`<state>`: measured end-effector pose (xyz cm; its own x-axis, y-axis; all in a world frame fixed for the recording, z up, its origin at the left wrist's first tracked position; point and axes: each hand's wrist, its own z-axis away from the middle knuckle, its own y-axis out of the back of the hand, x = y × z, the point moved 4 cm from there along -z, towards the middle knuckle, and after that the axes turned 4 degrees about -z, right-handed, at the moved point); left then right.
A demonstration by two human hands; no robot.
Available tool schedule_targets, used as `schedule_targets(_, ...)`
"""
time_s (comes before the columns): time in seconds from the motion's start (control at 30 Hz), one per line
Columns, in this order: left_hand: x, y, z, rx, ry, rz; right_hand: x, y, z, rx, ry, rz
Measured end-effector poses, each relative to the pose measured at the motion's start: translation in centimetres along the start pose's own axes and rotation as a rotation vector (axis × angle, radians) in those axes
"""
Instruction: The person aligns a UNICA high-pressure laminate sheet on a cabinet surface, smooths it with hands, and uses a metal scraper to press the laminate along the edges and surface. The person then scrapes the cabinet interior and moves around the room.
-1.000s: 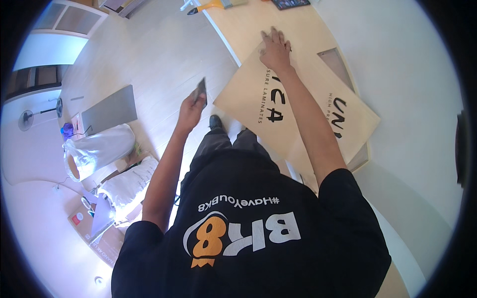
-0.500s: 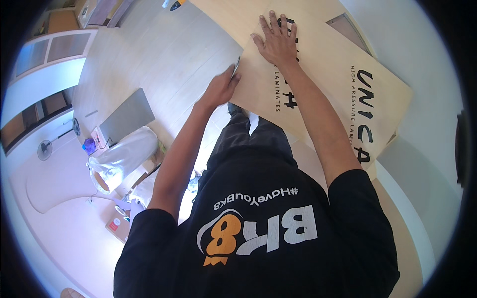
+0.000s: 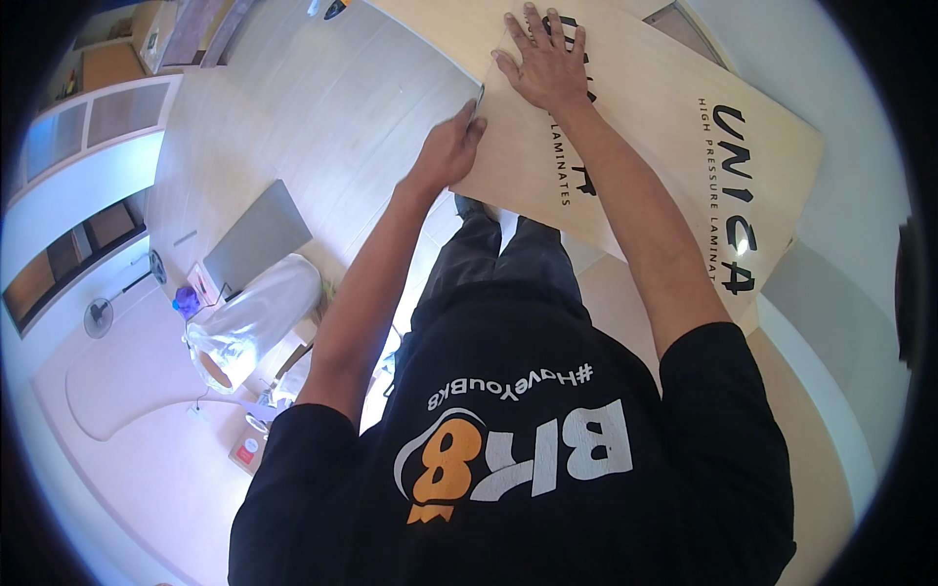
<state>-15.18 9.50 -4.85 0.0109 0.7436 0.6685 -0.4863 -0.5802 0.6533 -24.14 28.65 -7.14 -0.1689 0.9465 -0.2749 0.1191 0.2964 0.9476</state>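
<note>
My right hand (image 3: 549, 66) lies flat, fingers spread, on a pale laminate sheet (image 3: 640, 146) printed with large black lettering. At the sheet's left edge my left hand (image 3: 451, 148) is closed, its thumb against that edge. A thin, dark grey piece (image 3: 480, 94) pokes out beyond its fingers along the edge; the rest is hidden in the hand, so I cannot tell its kind. Beneath the sheet, a larger pale board (image 3: 430, 21) reaches out to the upper left.
A wall (image 3: 831, 59) stands close on the right. Leftward on the floor are a grey panel (image 3: 259, 234) and a roll wrapped in clear plastic (image 3: 264, 313). Farther off are a fan (image 3: 99, 317) and a glass-fronted cabinet (image 3: 107, 117). My shoe (image 3: 471, 205) is just below the sheet's near edge.
My left hand has slid a little farther away along the sheet's left edge. The right hand keeps its place on the sheet. The whole view has shifted slightly.
</note>
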Motion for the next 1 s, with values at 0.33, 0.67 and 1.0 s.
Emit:
schedule_targets(0.33,-4.2,-2.8,4.9,0.09,0.158,0.584,-0.9,-1.2,1.0,0.024,0.027,0.04)
schedule_targets(0.67,-2.3,-2.9,5.7,0.387,0.12,1.055,-3.3,1.2,1.5,-0.01,-0.118,-0.032)
schedule_targets(1.0,-4.8,-1.2,9.4,0.19,-0.173,0.112,-4.0,-1.5,5.1,0.078,-0.172,0.041)
